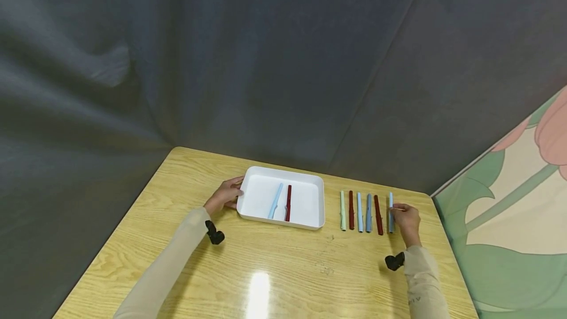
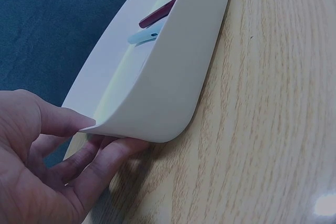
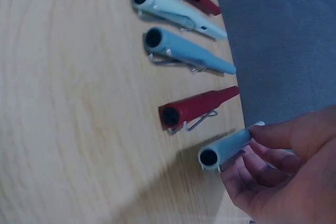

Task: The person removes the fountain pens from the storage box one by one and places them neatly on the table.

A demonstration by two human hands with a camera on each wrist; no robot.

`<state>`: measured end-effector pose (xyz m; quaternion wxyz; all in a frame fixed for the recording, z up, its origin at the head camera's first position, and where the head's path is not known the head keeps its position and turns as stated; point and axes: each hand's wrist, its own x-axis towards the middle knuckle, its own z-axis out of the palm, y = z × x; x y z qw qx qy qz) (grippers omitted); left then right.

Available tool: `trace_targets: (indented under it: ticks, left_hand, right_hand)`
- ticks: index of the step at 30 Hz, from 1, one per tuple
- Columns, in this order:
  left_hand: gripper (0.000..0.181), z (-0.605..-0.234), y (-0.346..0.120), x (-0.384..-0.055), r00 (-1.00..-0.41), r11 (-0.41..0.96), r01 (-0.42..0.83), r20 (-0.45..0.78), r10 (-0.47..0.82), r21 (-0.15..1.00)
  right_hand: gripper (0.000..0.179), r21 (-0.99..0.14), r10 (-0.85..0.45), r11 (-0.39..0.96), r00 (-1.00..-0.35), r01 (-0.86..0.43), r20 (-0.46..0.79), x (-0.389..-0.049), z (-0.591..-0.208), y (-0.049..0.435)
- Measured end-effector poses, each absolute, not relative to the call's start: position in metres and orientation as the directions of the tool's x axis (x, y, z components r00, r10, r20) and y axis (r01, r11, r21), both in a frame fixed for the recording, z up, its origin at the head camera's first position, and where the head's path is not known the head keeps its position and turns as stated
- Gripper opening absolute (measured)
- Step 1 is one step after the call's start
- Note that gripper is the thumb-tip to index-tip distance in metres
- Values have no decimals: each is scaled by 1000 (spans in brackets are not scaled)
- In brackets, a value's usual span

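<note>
My left hand [image 1: 225,194] grips the left end of a white tray [image 1: 307,208]; in the left wrist view the thumb lies over the rim and fingers reach beneath. Inside the tray lie a light-blue tapered tube [image 1: 275,202] and a dark-red one [image 1: 288,203]. At the right, my right hand [image 1: 406,218] pinches another light-blue tapered tube [image 3: 226,148] by its narrow end, its dark hollow end facing the camera. Beside it on the table is a dark-red tube [image 3: 191,109] with a metal wire clip. Whether the held tube touches the table, I cannot tell.
Left of the held tube, a row continues with blue [image 1: 369,213], light-blue [image 1: 360,213], dark-red [image 1: 351,210] and pale-green [image 1: 343,210] tubes. A grey curtain [image 1: 283,63] hangs behind the wooden table [image 1: 288,265]. A flower-patterned panel [image 1: 522,210] stands at the right.
</note>
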<state>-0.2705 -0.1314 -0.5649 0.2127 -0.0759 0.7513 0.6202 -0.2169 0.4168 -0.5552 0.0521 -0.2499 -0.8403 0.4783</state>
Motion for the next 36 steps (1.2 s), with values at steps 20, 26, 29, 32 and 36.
trace_targets:
  ticks: [20, 26, 29, 32, 36]
  left_hand:
    - [67, -567, -133, -272, -904, 220, -365, -401, 148, 905]
    - [66, -569, -132, -272, -907, 215, -356, -392, 157, 910]
    - [66, -569, -131, -272, -906, 215, -355, -391, 160, 910]
    - [66, -568, -130, -272, -906, 215, -356, -392, 159, 909]
    - [66, -568, -129, -272, -905, 214, -359, -395, 157, 908]
  right_hand:
    - [31, -588, 420, 718, -906, 372, -60, -219, -563, 408]
    - [33, -585, 417, 719, -906, 375, -69, -216, -563, 412]
    - [34, -606, 400, 708, -913, 364, -80, -213, -560, 413]
    - [36, -621, 381, 699, -920, 354, -96, -211, -558, 415]
    - [37, -611, 376, 710, -922, 350, -90, -210, -557, 417]
